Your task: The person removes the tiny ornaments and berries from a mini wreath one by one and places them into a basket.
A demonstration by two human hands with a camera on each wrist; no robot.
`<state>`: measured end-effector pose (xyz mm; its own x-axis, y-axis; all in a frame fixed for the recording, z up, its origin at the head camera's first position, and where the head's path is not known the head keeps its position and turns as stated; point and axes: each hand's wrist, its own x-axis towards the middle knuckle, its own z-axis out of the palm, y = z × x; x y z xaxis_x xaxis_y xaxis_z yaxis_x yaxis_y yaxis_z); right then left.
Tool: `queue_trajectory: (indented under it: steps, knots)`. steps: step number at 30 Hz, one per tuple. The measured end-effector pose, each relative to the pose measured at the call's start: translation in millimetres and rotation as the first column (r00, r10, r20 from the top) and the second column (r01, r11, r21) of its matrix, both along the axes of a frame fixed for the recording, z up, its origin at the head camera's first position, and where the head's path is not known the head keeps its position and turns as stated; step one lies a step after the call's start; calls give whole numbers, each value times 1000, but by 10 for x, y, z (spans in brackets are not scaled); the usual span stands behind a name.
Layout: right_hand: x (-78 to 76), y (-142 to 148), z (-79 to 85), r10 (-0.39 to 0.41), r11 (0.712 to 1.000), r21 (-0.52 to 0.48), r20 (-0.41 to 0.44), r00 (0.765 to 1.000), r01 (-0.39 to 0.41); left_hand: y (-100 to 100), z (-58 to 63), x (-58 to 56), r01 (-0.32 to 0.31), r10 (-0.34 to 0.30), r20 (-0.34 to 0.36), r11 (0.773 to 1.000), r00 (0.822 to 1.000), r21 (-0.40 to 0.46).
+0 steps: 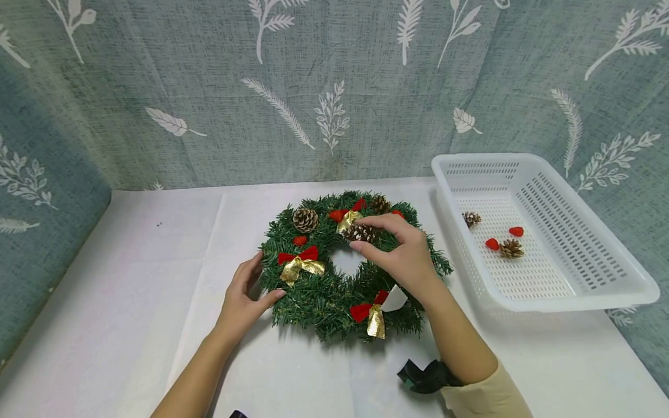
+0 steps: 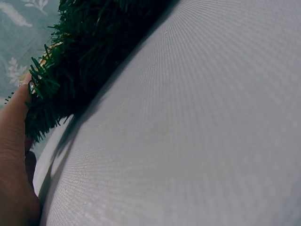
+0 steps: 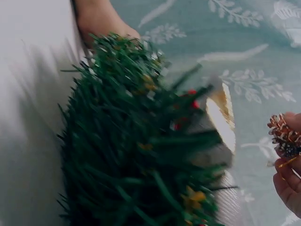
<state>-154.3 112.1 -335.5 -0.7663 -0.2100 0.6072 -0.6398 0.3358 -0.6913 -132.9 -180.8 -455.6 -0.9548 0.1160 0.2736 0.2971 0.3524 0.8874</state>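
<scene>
A green Christmas wreath (image 1: 319, 299) lies on the white table. My left hand (image 1: 243, 299) holds its left edge, thumb toward the front and fingers around the outer side. Between the thumb and fingertips of my right hand (image 1: 407, 255) is a pinched pine cone (image 1: 360, 233), over the wreath's centre opening. A thin gold loop (image 3: 288, 163) shows at this cone in the right wrist view. Red-and-gold bows, such as the left bow (image 1: 300, 265) and front bow (image 1: 375, 313), decorate the wreath. Another pine cone (image 1: 305, 220) and a small red ornament (image 1: 299, 240) sit among its needles.
A white plastic basket (image 1: 575, 305) stands at the right, holding pine cones such as this cone (image 1: 511, 249), and red ornaments like this piece (image 1: 492, 244). A patterned green-grey curtain (image 1: 219, 151) hangs behind the table. A black strap (image 1: 425, 376) is beside the right forearm.
</scene>
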Motion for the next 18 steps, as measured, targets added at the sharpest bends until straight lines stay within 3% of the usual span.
queue_trajectory:
  steps: [8, 18]
  knots:
    - [-33, 179, 77, -71, 995, -62, 102, 992, 77, 8, 2, -2, -6, 6, -10, 1000, 1000, -7]
    - [-93, 430, 162, -108, 974, -186, 101, 989, 125, 1, -5, -4, 0, 0, -7, 1000, 1000, -8]
